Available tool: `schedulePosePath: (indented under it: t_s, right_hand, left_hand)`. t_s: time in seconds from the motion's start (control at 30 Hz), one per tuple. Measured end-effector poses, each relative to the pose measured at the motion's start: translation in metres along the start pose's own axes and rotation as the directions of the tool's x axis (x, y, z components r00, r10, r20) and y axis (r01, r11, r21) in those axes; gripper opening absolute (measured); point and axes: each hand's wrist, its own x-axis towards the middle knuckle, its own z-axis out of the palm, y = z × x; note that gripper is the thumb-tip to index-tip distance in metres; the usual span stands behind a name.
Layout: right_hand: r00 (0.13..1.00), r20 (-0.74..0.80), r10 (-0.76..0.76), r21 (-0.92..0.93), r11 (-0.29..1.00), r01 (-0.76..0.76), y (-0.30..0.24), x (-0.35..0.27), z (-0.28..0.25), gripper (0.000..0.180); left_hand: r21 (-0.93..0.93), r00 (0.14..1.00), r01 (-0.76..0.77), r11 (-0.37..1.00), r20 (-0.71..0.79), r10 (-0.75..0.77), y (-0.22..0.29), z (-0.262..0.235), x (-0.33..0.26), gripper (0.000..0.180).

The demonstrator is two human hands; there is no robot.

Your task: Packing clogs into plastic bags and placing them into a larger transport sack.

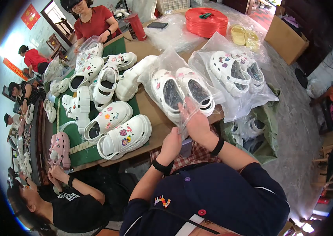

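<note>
navy shirt (221, 192), left grip (171, 144) pinching bag (169, 59), right grip (198, 126) closure unclear, bagged clogs (167, 84) ahead

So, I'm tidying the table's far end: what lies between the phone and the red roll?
Clear plastic sheeting lies between the phone and the red roll, as the head view shows.
</note>
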Motion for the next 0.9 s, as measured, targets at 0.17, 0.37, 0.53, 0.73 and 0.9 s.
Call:
schedulePosePath:
  t_s: [0.17, 0.37, 0.53, 0.73, 0.9]
  right_hand:
    - [0.996, 0.054, -0.067, 0.222, 0.974, 0.054, 0.000, -0.043, -0.012, 0.040]
    - [0.828, 0.148, 0.541, 0.493, 0.686, -0.536, 0.037, -0.101, -0.023, 0.012]
    - [0.495, 0.425, 0.758, 0.712, 0.058, -0.699, 0.073, -0.074, -0.021, 0.026]
    - [0.480, 0.591, 0.648, 0.666, -0.055, -0.744, 0.095, -0.049, -0.005, 0.028]
    - [0.630, 0.404, 0.663, 0.657, 0.269, -0.704, 0.082, -0.069, -0.002, 0.032]
  left_hand:
    - [0.114, 0.986, 0.144, 0.983, -0.100, -0.133, -0.012, -0.019, -0.005, 0.029]
    - [0.410, 0.844, -0.166, 0.897, -0.412, 0.344, 0.039, -0.044, -0.008, 0.035]
    - [0.307, 0.780, -0.599, 0.740, 0.014, 0.626, 0.068, -0.007, 0.008, 0.031]
    - [0.559, 0.727, -0.569, 0.603, -0.001, 0.687, 0.065, 0.029, 0.034, 0.032]
    - [0.578, 0.727, -0.518, 0.630, -0.089, 0.680, 0.051, 0.026, 0.047, 0.034]
